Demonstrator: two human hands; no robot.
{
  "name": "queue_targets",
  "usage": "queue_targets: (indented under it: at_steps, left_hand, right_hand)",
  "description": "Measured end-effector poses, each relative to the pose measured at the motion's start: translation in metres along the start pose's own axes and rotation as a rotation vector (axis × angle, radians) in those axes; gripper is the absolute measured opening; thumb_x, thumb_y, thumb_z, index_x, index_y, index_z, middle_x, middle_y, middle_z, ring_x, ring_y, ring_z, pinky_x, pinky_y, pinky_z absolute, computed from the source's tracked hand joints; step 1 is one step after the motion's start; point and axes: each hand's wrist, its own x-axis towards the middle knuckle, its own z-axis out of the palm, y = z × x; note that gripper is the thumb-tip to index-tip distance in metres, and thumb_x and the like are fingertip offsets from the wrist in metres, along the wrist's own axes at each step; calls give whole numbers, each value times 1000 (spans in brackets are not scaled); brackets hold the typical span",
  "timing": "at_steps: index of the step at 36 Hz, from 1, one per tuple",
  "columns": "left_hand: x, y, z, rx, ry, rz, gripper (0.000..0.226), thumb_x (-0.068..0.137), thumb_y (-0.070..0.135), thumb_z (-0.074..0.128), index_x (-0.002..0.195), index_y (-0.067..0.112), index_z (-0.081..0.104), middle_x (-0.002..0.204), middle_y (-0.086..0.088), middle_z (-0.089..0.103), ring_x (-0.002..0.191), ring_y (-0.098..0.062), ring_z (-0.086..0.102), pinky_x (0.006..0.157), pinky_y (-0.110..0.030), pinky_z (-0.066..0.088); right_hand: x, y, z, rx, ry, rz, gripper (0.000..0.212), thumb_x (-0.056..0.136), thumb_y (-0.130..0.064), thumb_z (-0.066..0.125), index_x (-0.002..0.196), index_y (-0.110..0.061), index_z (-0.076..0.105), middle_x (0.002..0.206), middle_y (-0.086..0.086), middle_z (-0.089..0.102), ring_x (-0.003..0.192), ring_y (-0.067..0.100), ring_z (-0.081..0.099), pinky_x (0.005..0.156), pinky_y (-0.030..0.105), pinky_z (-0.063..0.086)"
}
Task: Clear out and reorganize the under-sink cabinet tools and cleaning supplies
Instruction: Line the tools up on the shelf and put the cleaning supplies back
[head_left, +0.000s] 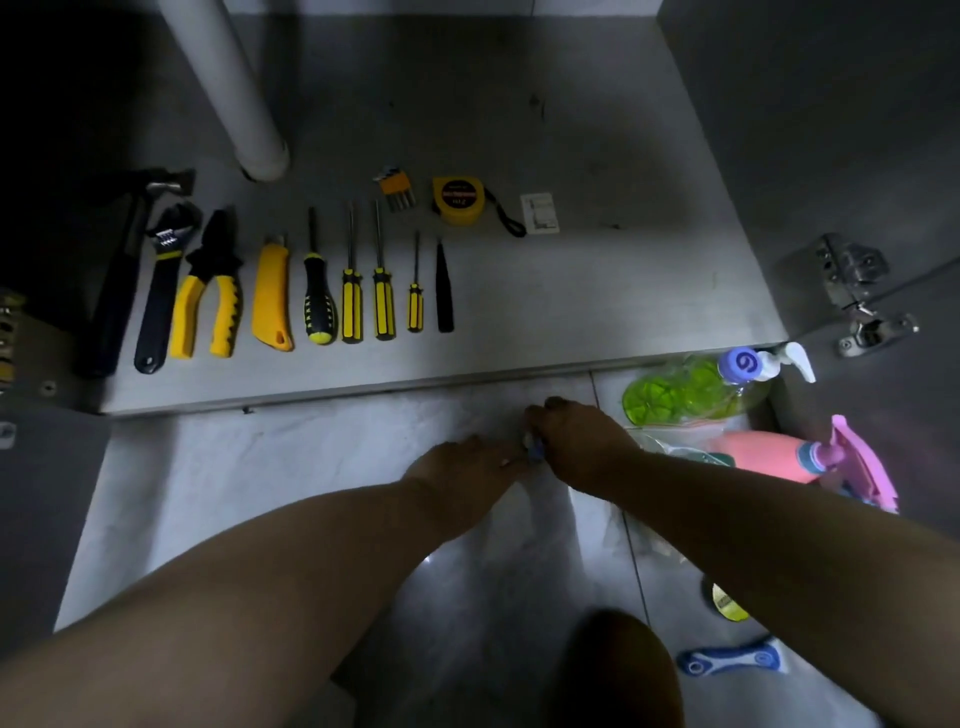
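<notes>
A row of tools lies on the cabinet floor (571, 291): a hammer (119, 280), a wrench (161, 291), yellow pliers (213, 296), a yellow utility knife (271, 296), several screwdrivers (351, 296) and a black pointed tool (444, 291). Behind them are a hex key set (396, 188), a yellow tape measure (458, 200) and a small white packet (540, 212). My left hand (462, 467) and my right hand (576, 441) meet on the tiled floor in front of the cabinet. Together they pinch a small blue and white object (534, 450), mostly hidden by the fingers.
A white drain pipe (234, 93) drops onto the cabinet floor at the back left. On the floor at right lie a green pump bottle (685, 389), a pink spray bottle (769, 454), a blue and white brush (732, 660) and a yellow-labelled item (727, 605). Door hinges (857, 291) sit at right.
</notes>
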Motion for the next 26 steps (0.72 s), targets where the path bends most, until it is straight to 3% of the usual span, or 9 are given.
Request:
queue_targets:
  at_steps: [4,7,9,12,15,18,22,26]
  left_hand:
    - [-14,-11,-5,-8,-87,-34,46,105,18,46,150,23,39,144,-3,53,125,-28,58,101,-38,50]
    - [-23,-21,-16,-149,-122,-94,32,106,17,43,136,14,53,127,-11,63,115,-32,61,98,-43,50]
    - [-28,-29,-23,-243,-111,-108,30,103,16,47,131,14,59,124,-10,64,112,-31,61,97,-42,50]
    - [-37,-36,-34,-448,-14,-65,23,99,18,57,121,12,63,123,-6,59,109,-20,58,97,-31,46]
    - [-50,-41,-45,-682,73,-65,21,95,20,67,111,8,62,118,-8,61,103,-18,60,93,-38,50]
    - [-63,-41,-57,-966,149,-154,20,95,19,69,107,8,59,109,-10,69,101,-25,68,91,-49,55]
    - [-77,-41,-72,-1332,278,-262,27,89,11,75,104,-1,57,108,-19,70,98,-29,72,78,-37,63]
    - [-84,-51,-89,-1404,409,-269,29,83,4,79,105,-1,60,109,-21,69,104,-35,69,88,-57,58]
  right_hand:
    - [-17,0,-15,101,-28,-149,19,83,-27,65,101,-23,61,101,0,56,87,27,63,71,35,50]
    - [-21,-6,-43,218,106,-192,19,79,-33,71,93,-23,63,91,-4,58,78,17,60,67,32,48]
    - [-18,-10,-65,320,243,-199,17,77,-28,75,87,-21,63,84,-5,58,71,12,56,64,30,46]
    - [-5,-14,-96,357,404,-111,13,78,-23,73,87,-23,64,85,-6,60,71,11,55,63,30,47]
    - [19,-16,-121,338,498,28,12,76,-26,71,88,-24,67,89,-2,65,78,17,61,66,28,47]
    - [48,-21,-139,310,494,137,9,80,-26,70,89,-24,68,88,-1,67,82,20,63,64,25,39]
    - [84,-32,-151,209,437,169,14,84,-21,69,97,-15,69,104,10,67,93,29,64,68,26,40]
    - [110,-41,-151,159,415,202,21,89,-18,67,107,-8,68,113,18,60,99,36,61,73,30,43]
